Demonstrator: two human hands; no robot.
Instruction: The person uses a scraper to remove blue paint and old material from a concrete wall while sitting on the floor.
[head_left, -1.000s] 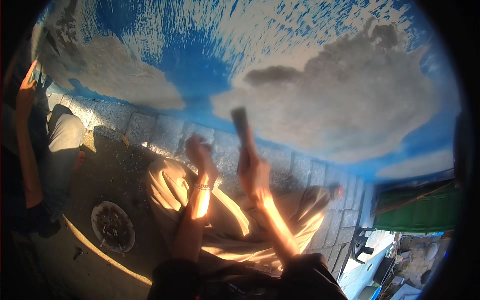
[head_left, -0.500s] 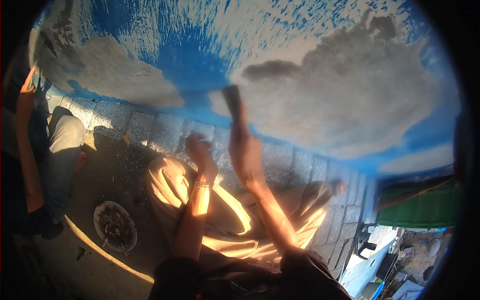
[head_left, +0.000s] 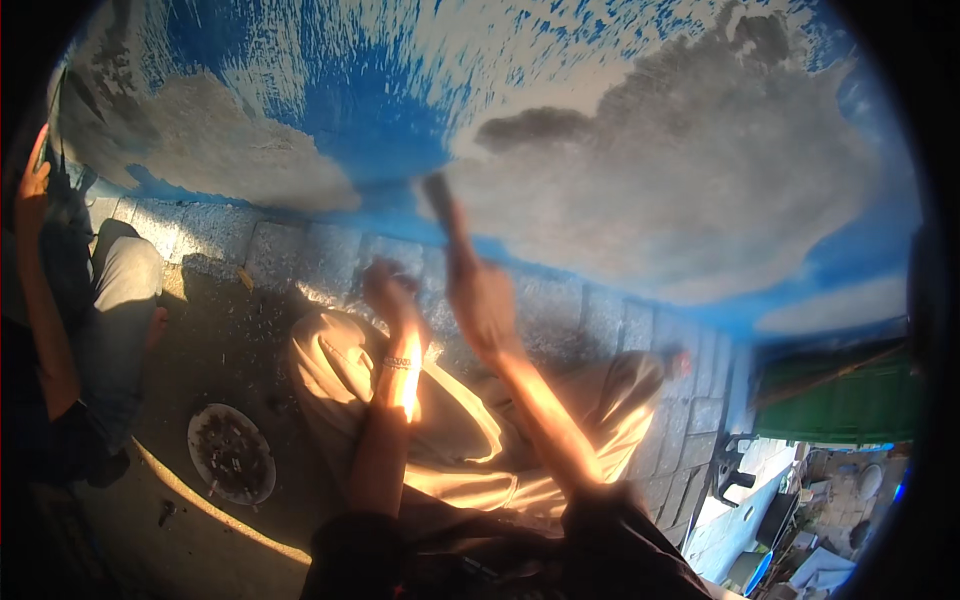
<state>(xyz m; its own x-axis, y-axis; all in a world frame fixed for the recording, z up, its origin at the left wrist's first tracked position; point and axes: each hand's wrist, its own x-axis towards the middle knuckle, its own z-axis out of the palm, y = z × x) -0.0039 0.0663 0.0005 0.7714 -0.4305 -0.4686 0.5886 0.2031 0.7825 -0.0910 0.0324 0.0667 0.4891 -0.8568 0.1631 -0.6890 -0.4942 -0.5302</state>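
Note:
A dark, flat, narrow tool [head_left: 438, 200] is gripped in my right hand [head_left: 482, 305], with a finger stretched along it. Its end meets the lower part of a blue wall [head_left: 385, 130]; motion blur hides whether it is a brush or a scraper. Big grey bare-looking patches [head_left: 700, 170] and pale streaks break up the blue paint. To the left, my left hand [head_left: 392, 292] hovers above my knee with its fingers curled in. What it holds, if anything, is blurred. A bracelet [head_left: 402, 362] circles that wrist.
Grey blocks [head_left: 305, 250] line the wall's foot. A round dish of small debris [head_left: 231, 452] rests on the ground at left. Another person [head_left: 125, 270] sits at far left, one hand raised. At right are a green ribbed container [head_left: 830, 400] and assorted clutter [head_left: 830, 510].
My right hand has shifted a little left with the dark tool, whose end has moved left along the wall. My left hand has moved slightly left too. The other person's raised hand is further left.

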